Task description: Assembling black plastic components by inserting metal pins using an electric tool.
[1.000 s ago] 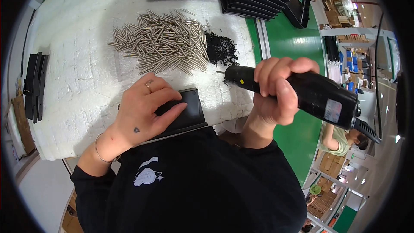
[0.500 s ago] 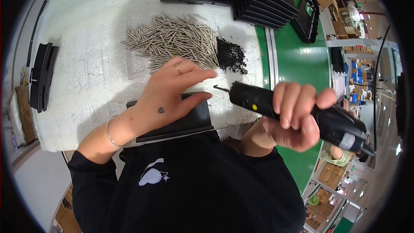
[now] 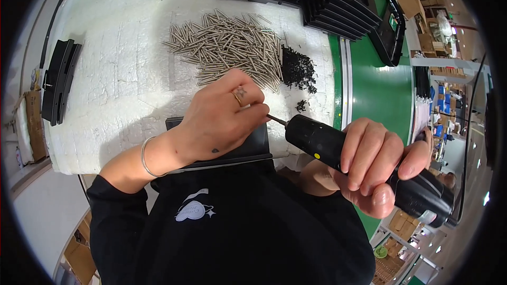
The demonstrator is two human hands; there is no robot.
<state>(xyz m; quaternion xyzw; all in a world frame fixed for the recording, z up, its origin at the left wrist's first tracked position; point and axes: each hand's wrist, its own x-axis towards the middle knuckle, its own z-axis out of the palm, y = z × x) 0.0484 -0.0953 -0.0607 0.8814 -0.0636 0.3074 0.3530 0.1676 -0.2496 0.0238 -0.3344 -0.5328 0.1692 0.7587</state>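
My right hand (image 3: 372, 166) is wrapped round a black electric screwdriver (image 3: 317, 140), held at a slant with its thin bit (image 3: 277, 120) pointing left. At the bit's tip, my left hand (image 3: 224, 116) has its thumb and fingers pinched together, hiding what is between them. Below that hand lies a black plastic panel (image 3: 256, 145), partly covered by my wrist, at the table's near edge. A heap of metal pins (image 3: 227, 47) spreads beyond my left hand. To its right sits a pile of small black screws (image 3: 299, 68), with a few loose screws (image 3: 301, 105) nearer.
Stacked black panels (image 3: 338, 8) stand at the far right of the white padded table (image 3: 121, 74). Another black part (image 3: 59, 82) lies at the left edge. On the green surface (image 3: 375, 87) to the right rests a black frame (image 3: 391, 31). Shelves and boxes stand beyond.
My left fingers have closed from an open curl onto the bit's tip, where a small dark piece showed before. The screwdriver has shifted slightly right and down.
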